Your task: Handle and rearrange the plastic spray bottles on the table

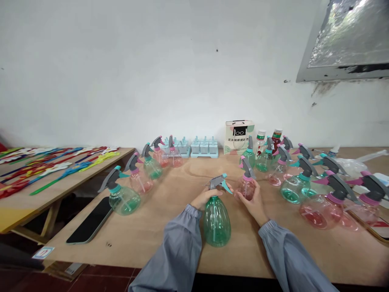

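My left hand is closed around the neck of a green spray bottle. That bottle stands near the table's front edge, its grey head and teal trigger pointing right. Just beyond it, my right hand grips the body of a pink spray bottle with a grey head and pink nozzle. The two bottles are apart. On the right side stand several more green and pink spray bottles, among them a pink one and a green one. Another green bottle heads a row on the left.
A phone lies at the table's left edge. Light-blue ice-pop molds, a paper bag and two jars, including a red one, stand along the wall. A second table at left holds colorful strips. A plastic bag lies at right.
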`<state>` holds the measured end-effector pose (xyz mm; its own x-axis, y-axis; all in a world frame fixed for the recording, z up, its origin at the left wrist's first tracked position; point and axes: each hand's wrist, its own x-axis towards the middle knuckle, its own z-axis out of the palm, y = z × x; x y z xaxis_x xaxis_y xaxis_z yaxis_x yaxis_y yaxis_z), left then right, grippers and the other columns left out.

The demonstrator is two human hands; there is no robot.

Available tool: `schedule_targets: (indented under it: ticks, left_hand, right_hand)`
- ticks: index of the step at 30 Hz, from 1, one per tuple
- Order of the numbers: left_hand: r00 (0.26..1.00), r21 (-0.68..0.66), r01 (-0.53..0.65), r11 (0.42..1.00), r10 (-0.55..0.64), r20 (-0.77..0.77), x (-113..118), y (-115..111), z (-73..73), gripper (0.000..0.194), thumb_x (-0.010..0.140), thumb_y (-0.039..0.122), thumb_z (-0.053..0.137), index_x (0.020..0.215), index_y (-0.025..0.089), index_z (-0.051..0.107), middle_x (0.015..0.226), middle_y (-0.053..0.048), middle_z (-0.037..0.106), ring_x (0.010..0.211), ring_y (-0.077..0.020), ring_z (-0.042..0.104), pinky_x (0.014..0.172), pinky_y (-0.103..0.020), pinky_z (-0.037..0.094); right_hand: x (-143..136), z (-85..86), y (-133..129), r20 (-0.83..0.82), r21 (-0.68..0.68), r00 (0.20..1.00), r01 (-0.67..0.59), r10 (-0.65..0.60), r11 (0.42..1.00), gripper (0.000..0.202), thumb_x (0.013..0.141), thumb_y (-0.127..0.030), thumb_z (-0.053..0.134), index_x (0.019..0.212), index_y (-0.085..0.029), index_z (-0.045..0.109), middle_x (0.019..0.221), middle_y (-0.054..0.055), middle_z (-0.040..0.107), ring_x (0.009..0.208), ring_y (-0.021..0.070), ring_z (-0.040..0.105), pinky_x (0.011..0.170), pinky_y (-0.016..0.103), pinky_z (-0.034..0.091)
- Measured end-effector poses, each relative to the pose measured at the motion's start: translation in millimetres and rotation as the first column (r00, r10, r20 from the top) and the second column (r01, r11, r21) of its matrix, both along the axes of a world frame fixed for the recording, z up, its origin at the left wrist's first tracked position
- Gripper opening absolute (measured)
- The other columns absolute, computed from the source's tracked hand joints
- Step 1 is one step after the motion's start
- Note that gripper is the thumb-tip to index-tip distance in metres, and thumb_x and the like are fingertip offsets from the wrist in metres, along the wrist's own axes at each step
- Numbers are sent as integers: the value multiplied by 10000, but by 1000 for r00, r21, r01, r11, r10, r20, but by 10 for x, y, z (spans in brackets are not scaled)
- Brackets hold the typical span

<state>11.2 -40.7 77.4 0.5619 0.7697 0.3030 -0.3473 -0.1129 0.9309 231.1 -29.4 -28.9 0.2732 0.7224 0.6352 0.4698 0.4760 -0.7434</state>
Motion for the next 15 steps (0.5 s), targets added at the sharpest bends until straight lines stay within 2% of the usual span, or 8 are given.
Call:
schedule_targets:
  ticks: [6, 12, 15]
  left_hand:
    - [994, -117, -109, 987, 111, 9, -24, 10, -14, 174, 565, 252, 635, 711, 167, 675, 687, -47, 665, 737, -207, 614, 830, -348, 443]
    - [998, -26, -58, 998, 59, 24, -22, 2, -32, 360, 587, 236, 658, 935, 165, 720, 925, -79, 727, 1004, -259, 641, 940, -368, 414]
    - [995, -53, -85, 995, 87, 49, -3, 17, -70, 308, 587, 243, 647, 881, 174, 708, 886, -63, 714, 926, -239, 645, 909, -365, 430]
  right_hand:
    - [-1, 13, -8, -11, -9, 1000, 12, -12, 1000, 910, 726, -601, 740, 1431, -189, 338, 1389, 186, 475, 1275, 329, 501, 1077, 547, 420]
    - [3, 0, 8, -1, 7, 1000, 1, -1, 1000, 902, 732, -604, 735, 1429, -189, 340, 1389, 184, 478, 1277, 325, 503, 1083, 548, 416]
    - [6, -7, 15, -1, 13, 1000, 4, -4, 1000, 906, 729, -602, 739, 1432, -195, 339, 1393, 185, 476, 1281, 329, 502, 1086, 555, 414]
